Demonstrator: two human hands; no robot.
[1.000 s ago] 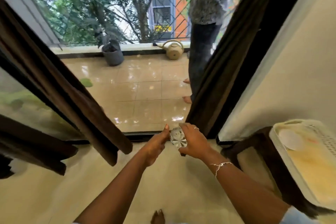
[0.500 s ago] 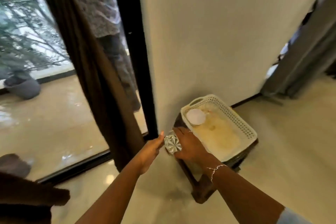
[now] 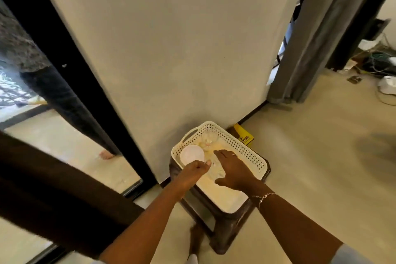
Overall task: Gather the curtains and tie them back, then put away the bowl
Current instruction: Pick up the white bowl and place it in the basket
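Home interior, brown curtain (image 3: 53, 195), balcony glass door (image 3: 70, 83), tiled floor (image 3: 310, 167)

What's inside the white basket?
A white round dish, a far glass bowl, a second glass bowl partly under the right hand; the left hand hides the basket's left edge.

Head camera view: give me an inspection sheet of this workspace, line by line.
Surface: dark brown square stool carrying a white perforated plastic basket.
Job's things: clear cut-glass bowl in the basket under the right hand; brown fabric curtain at lower left, tie not visible.
Clutter: white round dish and a second clear glass dish in the basket; yellow cardboard box on the floor.
Grips: left hand curled beside the bowl, hold unclear; right hand flat over it, fingers straight.
Cables: tangled wires on the floor, far right.
Surroundings: cream wall, black door frame, grey curtain, a person's legs outside.
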